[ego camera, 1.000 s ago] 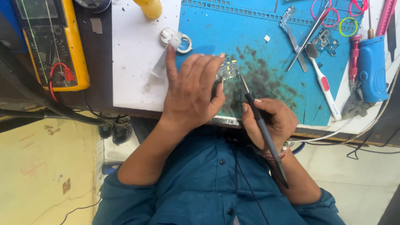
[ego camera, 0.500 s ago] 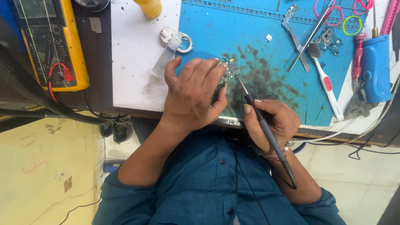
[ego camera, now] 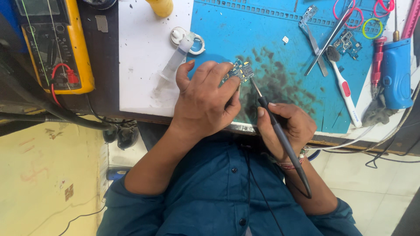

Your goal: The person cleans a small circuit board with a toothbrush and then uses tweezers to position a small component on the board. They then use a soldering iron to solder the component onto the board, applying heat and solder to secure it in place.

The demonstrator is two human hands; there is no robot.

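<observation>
the left hand pins the small circuit board flat on the blue mat. the right hand grips a dark soldering pen, tip at the board. a slip could burn a finger or spoil a part

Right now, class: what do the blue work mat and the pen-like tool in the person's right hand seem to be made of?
Blue work mat: probably silicone or rubber, matte, with moulded ridges along its far edge and dark smudges. Pen-like tool: dark, likely plastic handle with a thin, bare metal-looking tip, held in the right hand.
</observation>
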